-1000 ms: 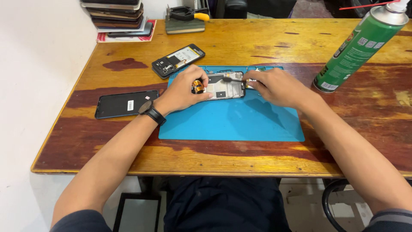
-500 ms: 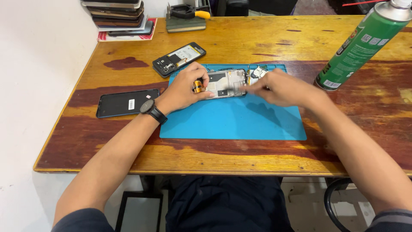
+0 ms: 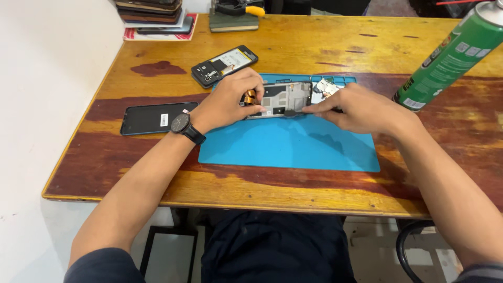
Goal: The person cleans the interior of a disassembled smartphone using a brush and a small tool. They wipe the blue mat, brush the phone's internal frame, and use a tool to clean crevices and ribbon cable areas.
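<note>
Steadying an opened grey phone frame (image 3: pixel 280 98) on the blue rectangular work mat (image 3: pixel 288 144).

From the head view, our left hand (image 3: pixel 230 99) grips the frame's left end, fingers curled onto it, while our right hand (image 3: pixel 356 109) pinches together at its lower edge. A tall green spray can (image 3: pixel 450 57) stands right; a black phone panel (image 3: pixel 154 118) lies left on the wooden table (image 3: pixel 293 42).

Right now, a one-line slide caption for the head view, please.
Both hands, left hand and right hand, work on an opened phone frame on a blue mat, spray can nearby.
</note>
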